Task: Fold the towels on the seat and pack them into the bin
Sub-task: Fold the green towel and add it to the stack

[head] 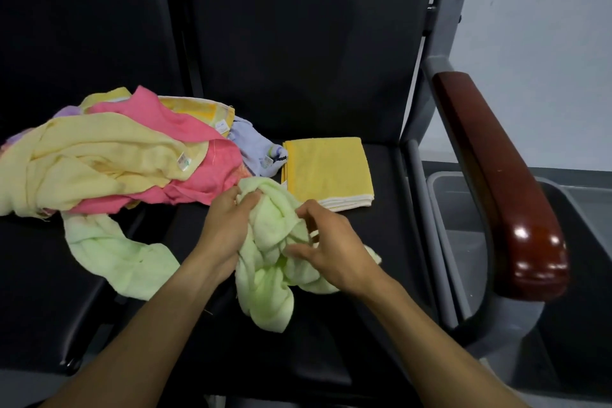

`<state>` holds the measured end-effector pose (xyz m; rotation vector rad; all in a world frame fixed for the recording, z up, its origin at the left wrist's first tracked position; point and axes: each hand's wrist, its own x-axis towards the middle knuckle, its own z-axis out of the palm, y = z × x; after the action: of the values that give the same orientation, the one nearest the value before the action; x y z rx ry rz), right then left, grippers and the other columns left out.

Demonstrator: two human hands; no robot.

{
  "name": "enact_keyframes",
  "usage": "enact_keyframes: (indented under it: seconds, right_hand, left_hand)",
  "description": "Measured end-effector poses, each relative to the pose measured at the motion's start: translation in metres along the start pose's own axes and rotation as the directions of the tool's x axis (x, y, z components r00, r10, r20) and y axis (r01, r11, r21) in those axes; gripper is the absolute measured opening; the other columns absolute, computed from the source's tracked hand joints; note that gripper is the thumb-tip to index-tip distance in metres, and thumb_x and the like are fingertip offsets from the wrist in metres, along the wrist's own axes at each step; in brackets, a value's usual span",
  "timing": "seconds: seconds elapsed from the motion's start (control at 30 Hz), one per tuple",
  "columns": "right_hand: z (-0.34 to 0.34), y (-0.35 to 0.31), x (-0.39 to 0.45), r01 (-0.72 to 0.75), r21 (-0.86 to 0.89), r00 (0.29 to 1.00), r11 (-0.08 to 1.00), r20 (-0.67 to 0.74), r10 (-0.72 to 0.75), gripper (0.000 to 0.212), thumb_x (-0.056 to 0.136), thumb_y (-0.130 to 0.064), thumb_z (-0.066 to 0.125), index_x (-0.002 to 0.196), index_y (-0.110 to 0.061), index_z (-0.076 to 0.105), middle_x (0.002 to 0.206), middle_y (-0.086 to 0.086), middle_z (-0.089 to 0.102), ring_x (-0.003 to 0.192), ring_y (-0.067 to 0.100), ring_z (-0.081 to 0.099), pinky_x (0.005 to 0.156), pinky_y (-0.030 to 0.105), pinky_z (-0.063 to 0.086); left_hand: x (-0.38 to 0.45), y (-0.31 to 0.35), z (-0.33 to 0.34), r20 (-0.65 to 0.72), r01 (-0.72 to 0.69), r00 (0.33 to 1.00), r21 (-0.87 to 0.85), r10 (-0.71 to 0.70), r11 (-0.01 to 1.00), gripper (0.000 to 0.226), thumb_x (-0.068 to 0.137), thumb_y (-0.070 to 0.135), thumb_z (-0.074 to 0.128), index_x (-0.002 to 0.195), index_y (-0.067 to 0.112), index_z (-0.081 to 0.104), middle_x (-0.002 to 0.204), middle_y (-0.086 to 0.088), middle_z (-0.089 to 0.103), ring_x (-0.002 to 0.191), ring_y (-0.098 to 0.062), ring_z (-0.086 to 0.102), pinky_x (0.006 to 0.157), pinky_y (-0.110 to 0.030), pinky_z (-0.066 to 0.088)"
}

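Note:
A crumpled light green towel lies bunched on the black seat. My left hand grips its upper end, and my right hand pinches a fold on its right side. A second green towel trails to the left. A folded yellow towel lies flat just behind the hands. To the left sits a heap of pale yellow, pink and lavender towels. The grey bin stands on the floor to the right, beyond the armrest.
A glossy brown armrest on a grey frame rises between the seat and the bin. A second black seat adjoins on the left, under part of the towel heap. A pale wall is at the upper right.

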<state>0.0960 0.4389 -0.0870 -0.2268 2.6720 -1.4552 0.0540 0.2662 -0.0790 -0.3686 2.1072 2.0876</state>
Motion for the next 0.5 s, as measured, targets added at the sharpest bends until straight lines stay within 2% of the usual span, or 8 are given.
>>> enact_keyframes:
  seconds: [0.07,0.13,0.17,0.23,0.33,0.4,0.43,0.5]
  right_hand:
    - [-0.001,0.002,0.003,0.008,0.005,0.992,1.0,-0.13,-0.008,0.006,0.091,-0.01,0.063,0.092,-0.014,0.059,0.075,-0.008,0.059,0.068,0.006,0.051,0.062,0.027,0.042]
    - [-0.006,0.0,0.005,-0.018,0.097,0.974,0.995,-0.221,0.039,0.009,0.092,-0.004,0.054,0.087,-0.012,0.058,0.071,-0.006,0.056,0.062,0.005,0.045,0.057,0.021,0.036]
    - [-0.009,-0.001,0.005,-0.015,0.149,0.968,0.989,-0.247,0.052,0.01,0.092,-0.004,0.054,0.085,-0.012,0.057,0.069,-0.005,0.055,0.06,0.005,0.043,0.055,0.021,0.035]
    - [-0.012,-0.006,0.004,0.004,0.214,0.964,0.977,-0.26,0.053,0.013,0.092,-0.007,0.057,0.081,-0.014,0.06,0.064,0.001,0.054,0.059,0.008,0.042,0.055,0.024,0.034]
    - [-0.014,-0.01,0.002,0.022,0.277,0.976,0.961,-0.215,0.04,0.015,0.089,-0.005,0.06,0.077,-0.012,0.067,0.064,0.01,0.056,0.061,0.01,0.043,0.056,0.029,0.035]
    - [-0.014,-0.01,0.002,0.016,0.269,0.975,0.963,-0.216,0.044,0.016,0.088,-0.008,0.065,0.072,-0.012,0.067,0.06,0.001,0.053,0.06,0.008,0.042,0.056,0.027,0.035]
    - [-0.014,-0.008,0.003,-0.002,0.246,0.972,0.969,-0.227,0.059,0.016,0.088,-0.011,0.069,0.072,-0.014,0.067,0.059,-0.003,0.051,0.058,0.006,0.042,0.055,0.025,0.035]
    - [-0.017,-0.002,0.004,-0.072,0.203,0.962,0.977,-0.245,0.122,0.015,0.088,-0.019,0.073,0.076,-0.016,0.065,0.059,-0.006,0.049,0.055,0.005,0.04,0.053,0.02,0.034]
  left_hand:
    - [0.003,-0.004,-0.001,-0.063,-0.047,0.996,0.175,0.058,0.983,0.029,0.094,0.036,0.067,0.115,0.016,0.062,0.113,-0.005,0.069,0.104,-0.021,0.067,0.088,-0.037,0.055]
    - [-0.001,0.0,0.0,-0.109,-0.158,0.971,0.369,0.212,0.916,0.036,0.091,0.037,0.071,0.117,0.021,0.054,0.112,0.008,0.06,0.106,-0.012,0.058,0.082,-0.022,0.047]
    - [-0.005,0.004,0.0,-0.075,-0.245,0.95,0.42,0.302,0.874,0.036,0.09,0.039,0.072,0.117,0.024,0.054,0.111,0.012,0.057,0.105,-0.007,0.055,0.08,-0.018,0.043]
    - [-0.007,0.006,0.003,0.125,-0.416,0.906,0.448,0.405,0.792,0.038,0.085,0.052,0.071,0.115,0.033,0.058,0.113,0.015,0.057,0.108,0.002,0.053,0.086,-0.018,0.042]
    - [-0.016,0.001,0.013,0.454,-0.535,0.833,0.52,0.316,0.666,0.053,0.072,0.069,0.064,0.115,0.038,0.062,0.109,0.013,0.052,0.103,0.003,0.053,0.088,-0.016,0.043]
    - [-0.013,-0.006,0.016,0.484,-0.604,0.795,0.577,0.366,0.55,0.042,0.081,0.055,0.066,0.106,0.022,0.065,0.099,0.008,0.057,0.092,-0.007,0.058,0.082,-0.031,0.048]
    - [-0.011,-0.007,0.016,0.449,-0.609,0.793,0.573,0.41,0.549,0.029,0.088,0.043,0.067,0.099,0.016,0.067,0.091,0.008,0.062,0.086,-0.008,0.06,0.076,-0.036,0.048]
    - [-0.005,-0.003,0.011,0.298,-0.526,0.85,0.537,0.435,0.66,0.013,0.095,0.023,0.066,0.092,0.011,0.069,0.082,0.003,0.068,0.079,-0.012,0.064,0.07,-0.038,0.047]
